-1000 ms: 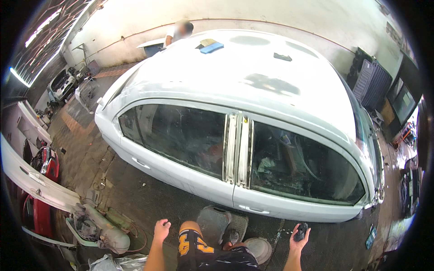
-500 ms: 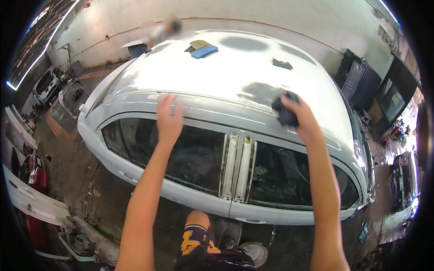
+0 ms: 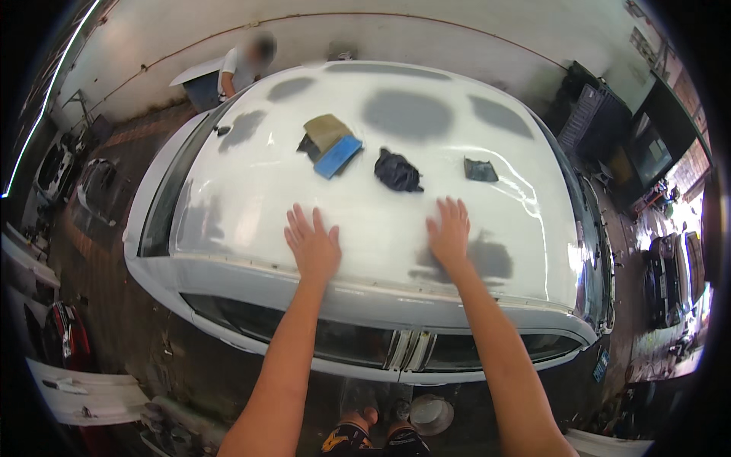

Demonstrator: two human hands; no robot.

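Observation:
Before me is the white roof of a car [image 3: 365, 228], marked with several dull grey patches. Near its close edge my left hand [image 3: 313, 245] lies flat, fingers spread, holding nothing. My right hand [image 3: 451, 234], also spread and without anything in it, rests by a grey patch [image 3: 491, 259]. Beyond and between the hands sits a crumpled black cloth [image 3: 397, 170]. Left of that, a blue block [image 3: 338, 157] overlaps a tan sheet [image 3: 326, 131], with a dark piece partly under them. A small dark grey-green pad [image 3: 480, 170] lies farther right.
A person [image 3: 247, 65] in a white top is at the roof's far left corner. Below me a round metal basin [image 3: 432, 415] stands by my feet. Loose white car panels [image 3: 87, 392] lie at lower left. Dark car parts [image 3: 598, 114] lean on the wall at far right.
The black cloth has left my right hand and now lies on the roof. Both hands have come down onto the roof, and the view has shifted over it.

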